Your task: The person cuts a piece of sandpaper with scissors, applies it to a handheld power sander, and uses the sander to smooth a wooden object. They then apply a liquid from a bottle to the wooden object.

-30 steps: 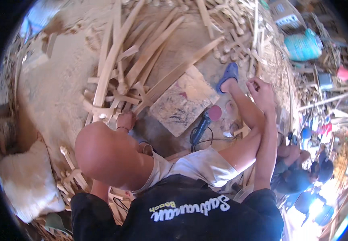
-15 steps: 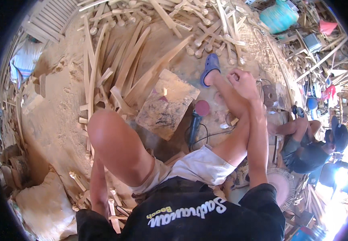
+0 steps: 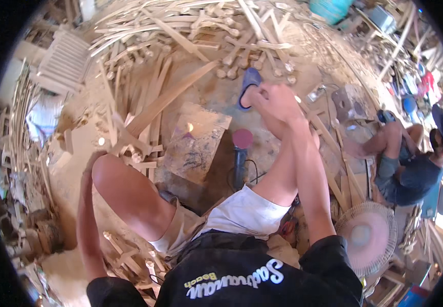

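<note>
My right hand [image 3: 279, 105] hangs over my right shin, just behind a blue clog [image 3: 252, 78] on my foot. Its fingers curl inward, and whatever they may hold is hidden. My left hand [image 3: 91, 161] is at the outer side of my raised left knee, its fingers mostly out of sight. Between my legs a dark angle grinder [image 3: 240, 166] lies with its reddish round disc [image 3: 242, 138] pointing away from me. Left of it stands a worn, dust-covered wooden block [image 3: 193, 143]. Neither hand touches the grinder or the block.
Long wooden pieces [image 3: 168, 100] lean beyond the block, and turned legs [image 3: 237, 56] are heaped farther off. A round fan [image 3: 366, 233] stands at my right. Past it another person [image 3: 411, 174] sits. A slatted wooden panel [image 3: 63, 61] is at the far left.
My left arm has swung outward, and its hand has come up to the knee. My right hand now sits nearer the clog. The whole view has shifted, bringing more of the fan into sight.
</note>
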Tool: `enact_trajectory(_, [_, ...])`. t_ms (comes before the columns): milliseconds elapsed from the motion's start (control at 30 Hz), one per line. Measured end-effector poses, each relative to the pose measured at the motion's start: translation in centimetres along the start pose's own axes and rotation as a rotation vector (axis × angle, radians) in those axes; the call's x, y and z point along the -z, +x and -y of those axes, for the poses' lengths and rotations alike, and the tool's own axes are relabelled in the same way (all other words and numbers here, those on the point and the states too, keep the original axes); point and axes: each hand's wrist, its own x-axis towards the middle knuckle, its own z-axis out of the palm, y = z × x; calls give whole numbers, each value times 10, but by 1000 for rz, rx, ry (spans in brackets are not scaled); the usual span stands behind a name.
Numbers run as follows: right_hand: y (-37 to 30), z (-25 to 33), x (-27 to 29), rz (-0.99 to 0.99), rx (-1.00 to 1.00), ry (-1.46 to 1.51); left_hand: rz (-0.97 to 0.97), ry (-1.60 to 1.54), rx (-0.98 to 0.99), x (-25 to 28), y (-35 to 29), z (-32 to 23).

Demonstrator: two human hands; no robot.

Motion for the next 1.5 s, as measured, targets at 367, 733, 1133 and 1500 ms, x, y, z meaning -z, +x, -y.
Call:
enact_trajectory(367, [-33,-28,7,27,34,27,403,-221,0,136,-55,-282])
enact_trajectory(733, [-31,-29,-22,109,56,-28,815,-1275,-42,13,-107,-295])
enact_trajectory(1133, [-59,-117,-60,257,-8,-229,800,-1633,-138,16,-112,-321])
enact_trajectory(1500, [-72,-64,-156,176,-129,157,827,-1975,-135,31,-110,-327])
